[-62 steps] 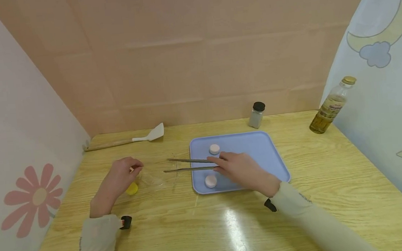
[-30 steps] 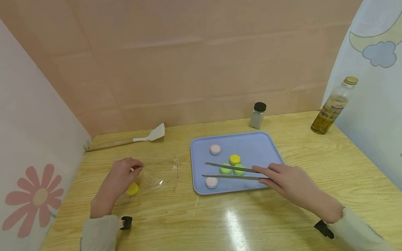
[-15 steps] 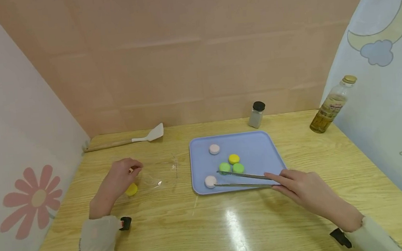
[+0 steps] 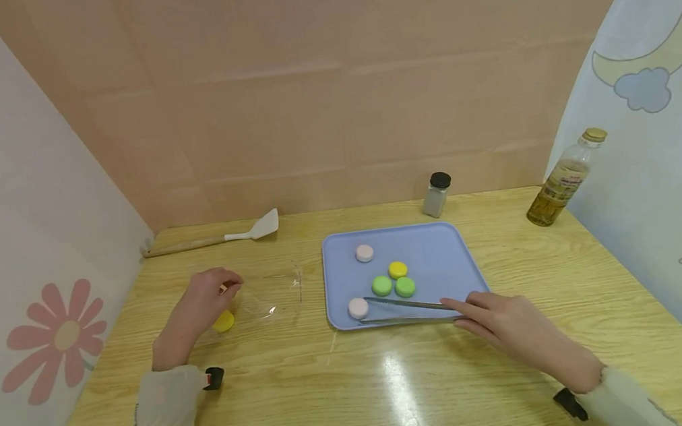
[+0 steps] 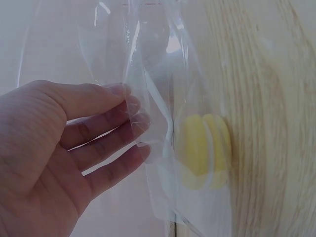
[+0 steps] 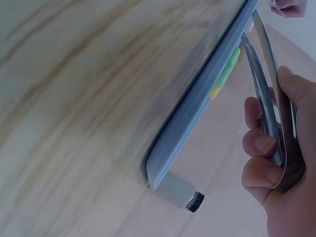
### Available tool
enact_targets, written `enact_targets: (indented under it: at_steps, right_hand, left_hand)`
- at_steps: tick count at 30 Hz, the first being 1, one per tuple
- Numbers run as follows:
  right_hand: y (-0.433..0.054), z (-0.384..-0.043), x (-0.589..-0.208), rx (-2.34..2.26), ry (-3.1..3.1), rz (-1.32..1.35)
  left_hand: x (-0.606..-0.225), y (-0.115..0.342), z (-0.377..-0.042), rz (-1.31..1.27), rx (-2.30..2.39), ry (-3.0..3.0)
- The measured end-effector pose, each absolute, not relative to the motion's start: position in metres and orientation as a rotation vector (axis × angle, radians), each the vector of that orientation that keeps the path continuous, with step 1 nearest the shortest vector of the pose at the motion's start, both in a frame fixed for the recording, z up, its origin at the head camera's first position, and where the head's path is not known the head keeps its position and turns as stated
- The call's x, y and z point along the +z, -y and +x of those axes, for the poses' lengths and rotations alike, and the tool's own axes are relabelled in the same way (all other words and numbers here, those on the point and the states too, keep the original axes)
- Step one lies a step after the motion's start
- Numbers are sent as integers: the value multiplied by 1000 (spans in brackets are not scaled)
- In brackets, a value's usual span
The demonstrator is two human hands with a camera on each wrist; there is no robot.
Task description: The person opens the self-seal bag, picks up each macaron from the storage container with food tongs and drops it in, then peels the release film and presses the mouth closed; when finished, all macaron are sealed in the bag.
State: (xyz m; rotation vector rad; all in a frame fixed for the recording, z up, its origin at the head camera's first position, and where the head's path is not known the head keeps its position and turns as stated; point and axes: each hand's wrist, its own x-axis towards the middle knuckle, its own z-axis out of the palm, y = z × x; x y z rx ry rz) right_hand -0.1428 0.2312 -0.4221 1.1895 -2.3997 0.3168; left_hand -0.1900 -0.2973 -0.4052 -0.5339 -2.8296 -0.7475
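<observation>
My left hand (image 4: pixel 199 303) pinches the edge of a clear plastic bag (image 4: pixel 275 296) on the table's left. A yellow macaron (image 5: pixel 202 150) shows through the plastic in the left wrist view. My right hand (image 4: pixel 515 326) grips metal tongs (image 4: pixel 410 304). Their parted tips lie either side of a pale pink macaron (image 4: pixel 358 307) in the near left corner of a blue tray (image 4: pixel 435 245); I cannot tell if they touch it. Also on the tray are a second pink macaron (image 4: pixel 365 253), a yellow macaron (image 4: pixel 397 269) and two green macarons (image 4: pixel 405 286).
A white spatula (image 4: pixel 263 226) with a wooden handle lies at the back left. Behind the tray stands a small black-capped jar (image 4: pixel 435 199). An oil bottle (image 4: pixel 560 183) stands at the back right, near the patterned side wall.
My right hand has drawn back rightward and toward me. The tongs' tips went from left of the tray to around the near pink macaron. My left hand stays put.
</observation>
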Motion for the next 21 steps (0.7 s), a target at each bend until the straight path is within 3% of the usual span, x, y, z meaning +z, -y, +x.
enact_targets:
  at_steps: [21]
  right_hand:
    - [-211,-147,-424,326,2515,1186]
  left_hand:
    - [-407,298,-191,-510,-747,2846]
